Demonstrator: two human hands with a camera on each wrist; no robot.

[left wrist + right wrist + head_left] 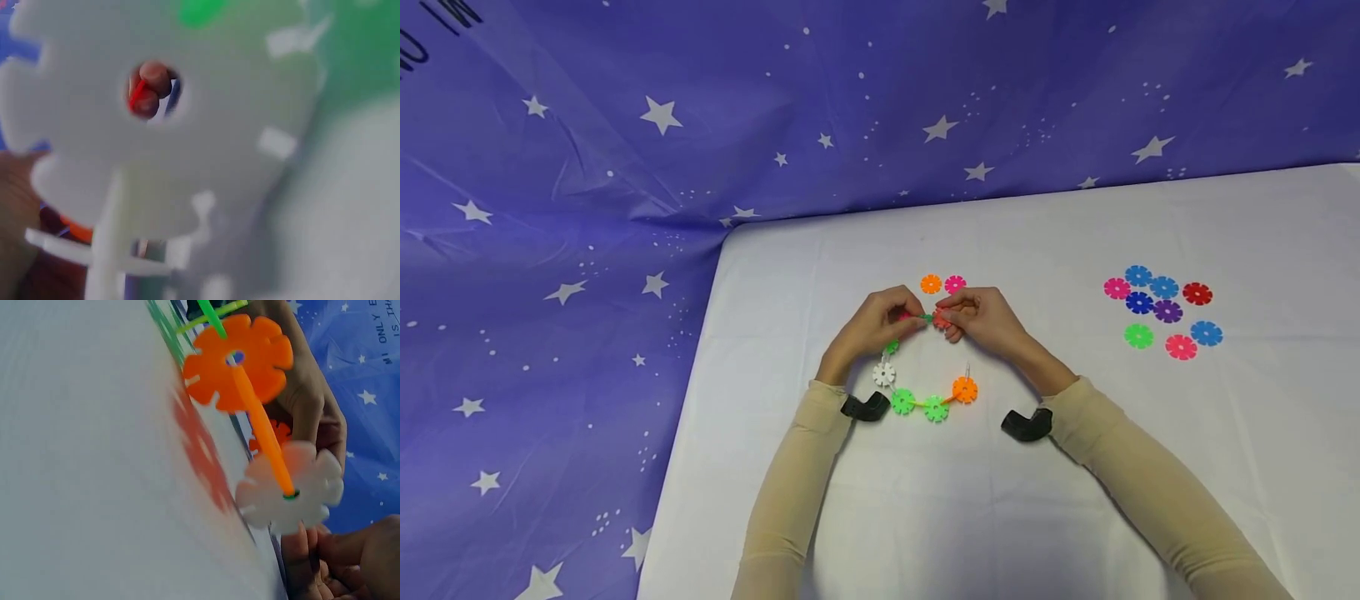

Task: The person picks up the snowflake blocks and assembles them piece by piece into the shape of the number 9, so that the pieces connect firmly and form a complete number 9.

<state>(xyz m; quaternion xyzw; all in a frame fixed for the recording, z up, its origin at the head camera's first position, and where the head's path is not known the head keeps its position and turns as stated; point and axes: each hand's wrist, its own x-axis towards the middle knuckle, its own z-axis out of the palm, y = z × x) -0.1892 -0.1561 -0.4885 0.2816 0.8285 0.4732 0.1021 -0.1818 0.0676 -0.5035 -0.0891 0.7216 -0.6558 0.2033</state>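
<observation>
Over the middle of the table, my left hand (876,323) pinches a green notched disc (928,318) seen edge-on. Facing it, my right hand (988,321) pinches a red notched disc (941,318) whose rim meets the green one. From the left hand a curved chain of interlocked discs hangs down, with a white disc (884,374), a light green disc (936,409) and an orange disc (965,390) among them. A white disc (219,112) fills much of the left wrist view, fingertips showing through its hole. Another white disc (290,487) overlaps the hands in the right wrist view.
Beyond the hands lie a loose orange disc (931,284) and a pink disc (955,284). Several loose discs, including a purple disc (1168,312) and a dark red disc (1197,293), are grouped on the right of the white table (1000,517). A starry purple cloth (850,100) stands behind.
</observation>
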